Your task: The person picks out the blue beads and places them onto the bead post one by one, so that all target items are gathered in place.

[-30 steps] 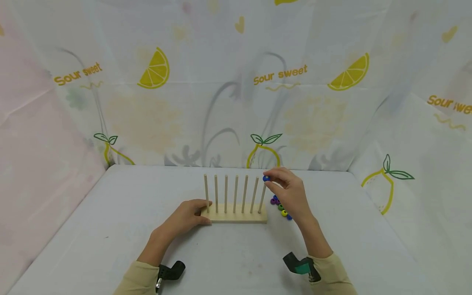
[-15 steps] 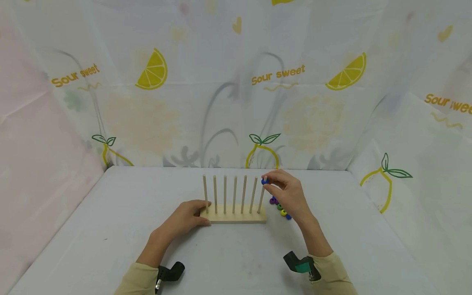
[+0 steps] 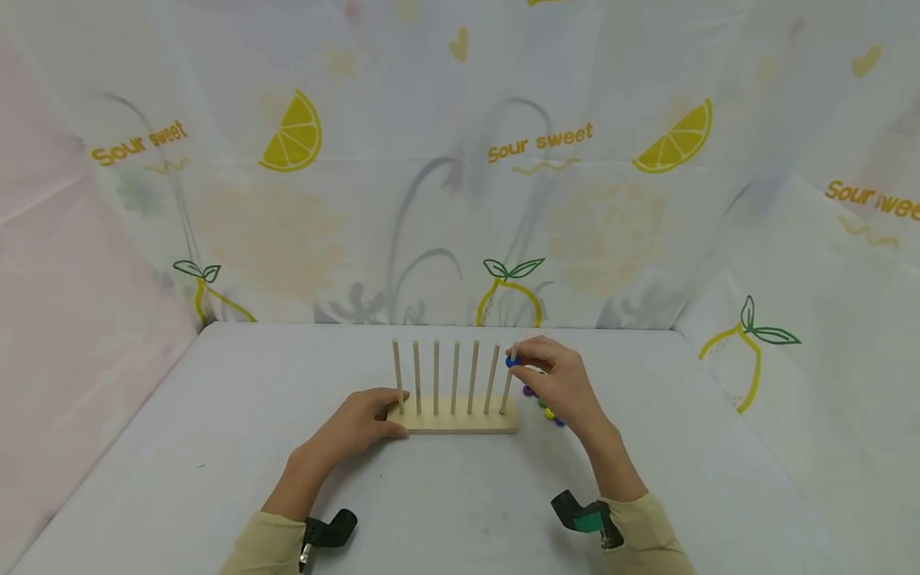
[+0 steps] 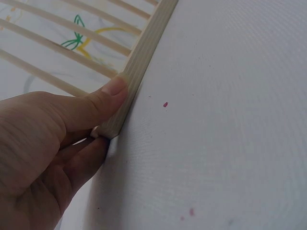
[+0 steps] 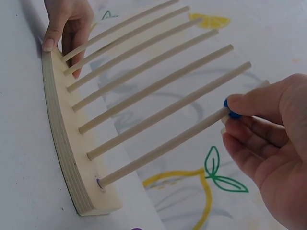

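A pale wooden base (image 3: 460, 426) with a row of several upright pegs stands on the white table. My left hand (image 3: 362, 419) grips the base's left end, thumb (image 4: 115, 87) along its front edge and fingers behind. At the opposite end, my right hand (image 3: 564, 379) pinches a blue bead (image 5: 232, 108) between thumb and fingers. The bead sits around the rightmost peg (image 5: 163, 147), a little below its tip, which shows above the bead. All the pegs carry nothing else.
Several loose beads lie right of the base, partly behind my right hand, among them a yellow bead (image 3: 549, 414) and a purple bead (image 3: 529, 390). A lemon-print cloth (image 3: 402, 200) hangs behind the white table (image 3: 446, 503).
My right hand has brought the blue bead from the top of the rightmost peg to slightly lower down on it. The left hand keeps its grip on the base.
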Motion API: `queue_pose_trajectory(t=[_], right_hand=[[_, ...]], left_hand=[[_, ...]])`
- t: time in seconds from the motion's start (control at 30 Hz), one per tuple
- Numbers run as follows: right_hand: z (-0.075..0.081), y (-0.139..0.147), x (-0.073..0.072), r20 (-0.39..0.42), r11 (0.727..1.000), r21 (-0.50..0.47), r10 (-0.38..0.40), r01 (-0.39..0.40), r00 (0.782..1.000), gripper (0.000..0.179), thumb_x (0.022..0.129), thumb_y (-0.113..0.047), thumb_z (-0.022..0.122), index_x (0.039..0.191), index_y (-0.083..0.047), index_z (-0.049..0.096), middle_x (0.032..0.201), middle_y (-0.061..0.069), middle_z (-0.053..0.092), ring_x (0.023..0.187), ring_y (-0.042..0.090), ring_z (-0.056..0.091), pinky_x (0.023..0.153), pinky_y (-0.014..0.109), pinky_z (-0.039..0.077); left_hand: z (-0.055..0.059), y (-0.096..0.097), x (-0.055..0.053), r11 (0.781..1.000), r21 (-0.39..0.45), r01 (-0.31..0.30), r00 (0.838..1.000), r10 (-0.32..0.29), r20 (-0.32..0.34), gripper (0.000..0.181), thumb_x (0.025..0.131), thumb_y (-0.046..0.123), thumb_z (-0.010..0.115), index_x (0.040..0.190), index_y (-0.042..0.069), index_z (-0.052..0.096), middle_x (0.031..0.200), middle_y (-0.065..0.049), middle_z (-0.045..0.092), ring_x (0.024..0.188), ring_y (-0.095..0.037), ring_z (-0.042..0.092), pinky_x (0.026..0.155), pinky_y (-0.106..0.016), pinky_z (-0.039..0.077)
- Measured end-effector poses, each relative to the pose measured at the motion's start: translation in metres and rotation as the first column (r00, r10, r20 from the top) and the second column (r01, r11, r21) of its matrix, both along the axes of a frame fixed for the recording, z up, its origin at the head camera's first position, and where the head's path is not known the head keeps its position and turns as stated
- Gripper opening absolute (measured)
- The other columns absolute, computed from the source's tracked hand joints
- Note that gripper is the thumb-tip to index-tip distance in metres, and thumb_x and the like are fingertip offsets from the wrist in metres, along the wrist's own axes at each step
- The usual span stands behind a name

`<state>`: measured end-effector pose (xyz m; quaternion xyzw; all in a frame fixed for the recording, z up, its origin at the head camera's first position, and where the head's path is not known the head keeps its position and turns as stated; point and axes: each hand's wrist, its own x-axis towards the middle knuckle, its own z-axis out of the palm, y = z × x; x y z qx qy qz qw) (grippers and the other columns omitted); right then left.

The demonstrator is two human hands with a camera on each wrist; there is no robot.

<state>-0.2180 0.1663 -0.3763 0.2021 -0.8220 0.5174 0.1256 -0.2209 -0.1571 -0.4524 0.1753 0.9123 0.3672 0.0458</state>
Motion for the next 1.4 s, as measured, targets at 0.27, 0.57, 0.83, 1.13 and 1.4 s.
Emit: queue_pose_trajectory(t=[0.27, 0.57, 0.83, 1.13, 1.4], right_hand=[[-0.004, -0.002, 0.0, 0.017, 0.999, 0.037, 0.011, -0.012, 1.0, 0.012, 0.087, 0.001, 0.072, 0.097, -0.005, 0.074, 0.104, 0.008, 0.07, 0.091, 0.018, 0.068, 0.076, 0.025, 0.059], [-0.011, -0.001, -0.003, 0.003, 0.998, 0.049, 0.026, -0.026, 1.0, 0.016, 0.086, 0.004, 0.072, 0.099, -0.004, 0.075, 0.103, 0.011, 0.072, 0.094, 0.024, 0.071, 0.085, 0.032, 0.06], [-0.016, 0.0, -0.004, 0.061, 0.997, 0.061, 0.041, -0.044, 0.997, 0.016, 0.086, 0.001, 0.073, 0.102, 0.0, 0.074, 0.104, 0.011, 0.073, 0.095, 0.026, 0.071, 0.087, 0.033, 0.059], [-0.024, 0.001, -0.006, 0.076, 0.991, 0.118, 0.047, -0.056, 0.996, 0.015, 0.085, 0.003, 0.073, 0.1, -0.003, 0.074, 0.101, 0.01, 0.073, 0.092, 0.022, 0.071, 0.083, 0.029, 0.059], [-0.027, 0.0, -0.007, 0.144, 0.985, 0.151, 0.058, -0.08, 0.988, 0.014, 0.087, 0.002, 0.07, 0.097, -0.006, 0.075, 0.103, 0.011, 0.072, 0.09, 0.019, 0.068, 0.077, 0.02, 0.056]], left_hand=[[-0.001, 0.0, 0.0, 1.0, -0.001, -0.009, 1.0, 0.009, 0.004, 0.055, 0.082, 0.023, 0.081, 0.133, 0.012, 0.064, 0.138, -0.009, 0.062, 0.136, -0.032, 0.051, 0.11, -0.05, 0.044], [-0.001, 0.0, -0.001, 1.0, 0.002, -0.005, 1.0, 0.005, -0.009, 0.053, 0.082, 0.023, 0.082, 0.131, 0.012, 0.066, 0.136, -0.009, 0.064, 0.135, -0.032, 0.053, 0.109, -0.049, 0.045], [-0.002, 0.0, -0.002, 1.0, -0.006, 0.004, 1.0, -0.004, -0.021, 0.052, 0.082, 0.024, 0.082, 0.13, 0.012, 0.066, 0.135, -0.008, 0.065, 0.134, -0.031, 0.054, 0.108, -0.049, 0.046], [-0.002, -0.001, -0.002, 1.0, -0.002, 0.004, 1.0, -0.004, -0.019, 0.052, 0.082, 0.024, 0.082, 0.13, 0.012, 0.066, 0.135, -0.009, 0.064, 0.134, -0.032, 0.053, 0.109, -0.049, 0.045], [-0.004, -0.002, -0.003, 1.0, -0.008, 0.006, 1.0, -0.007, -0.026, 0.054, 0.081, 0.024, 0.082, 0.131, 0.012, 0.066, 0.136, -0.008, 0.064, 0.134, -0.031, 0.053, 0.109, -0.049, 0.045]])
